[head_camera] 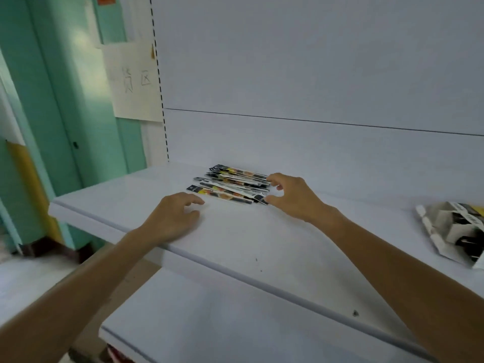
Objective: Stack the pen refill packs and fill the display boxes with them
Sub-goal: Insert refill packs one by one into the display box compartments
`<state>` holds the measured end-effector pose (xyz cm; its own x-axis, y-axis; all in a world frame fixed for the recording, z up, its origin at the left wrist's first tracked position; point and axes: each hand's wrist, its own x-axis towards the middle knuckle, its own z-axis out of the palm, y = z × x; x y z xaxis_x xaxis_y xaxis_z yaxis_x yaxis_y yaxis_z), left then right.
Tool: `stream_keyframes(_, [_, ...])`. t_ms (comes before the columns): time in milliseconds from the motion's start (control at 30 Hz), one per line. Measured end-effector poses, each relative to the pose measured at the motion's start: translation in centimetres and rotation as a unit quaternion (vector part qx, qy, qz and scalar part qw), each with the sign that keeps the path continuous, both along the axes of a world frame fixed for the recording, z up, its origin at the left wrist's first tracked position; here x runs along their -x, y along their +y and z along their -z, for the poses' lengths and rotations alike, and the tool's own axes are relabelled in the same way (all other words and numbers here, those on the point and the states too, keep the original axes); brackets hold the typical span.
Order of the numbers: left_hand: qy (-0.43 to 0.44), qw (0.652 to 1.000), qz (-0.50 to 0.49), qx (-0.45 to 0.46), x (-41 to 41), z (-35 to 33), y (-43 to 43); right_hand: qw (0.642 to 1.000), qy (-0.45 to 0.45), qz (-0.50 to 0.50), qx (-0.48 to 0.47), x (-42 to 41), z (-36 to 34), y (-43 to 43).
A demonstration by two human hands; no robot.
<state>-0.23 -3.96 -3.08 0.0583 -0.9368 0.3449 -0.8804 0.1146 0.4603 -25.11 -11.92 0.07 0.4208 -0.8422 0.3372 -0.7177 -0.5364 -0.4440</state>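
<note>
The pen refill packs (230, 187) lie overlapped, so their number cannot be counted, and their print is too blurred to read. The right hand (290, 197) covers their right ends; whether its fingertips pinch them or only touch them cannot be told. The left hand (174, 216) shows only its back, the palm hidden against the shelf (235, 244). A display box (450, 231) is cut off by the right edge, its contents a dark blur. The handwriting on the paper sheet (133, 82) is too faint to read, and an orange label (104, 0) is cut by the top edge.
</note>
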Motion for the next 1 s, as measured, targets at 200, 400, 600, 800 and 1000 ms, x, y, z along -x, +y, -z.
stream_keyframes(200, [-0.021, 0.999, 0.036, -0.018, -6.1, -0.8, -5.4, 0.999, 0.045, 0.026, 0.001, -4.8, 0.8, -2.8])
stream_keyframes(400, [-0.026, 0.994, 0.105, -0.029, -8.9, -0.6, -10.2, 0.997, 0.058, 0.053, -0.022, -8.2, 1.2, -5.6])
stream_keyframes(600, [-0.054, 0.980, 0.186, -0.047, -9.2, -0.4, -12.1, 0.997, 0.040, 0.046, -0.043, -8.9, 0.8, -5.3])
stream_keyframes(800, [-0.134, 0.974, 0.181, 0.011, -8.4, -0.9, -12.6, 0.996, 0.045, 0.070, 0.020, -8.2, -0.7, -4.4])
stream_keyframes(1000, [-0.188, 0.955, 0.231, -0.003, -6.4, -1.5, -13.2, 0.991, 0.083, 0.099, 0.018, -8.3, -0.3, -3.3])
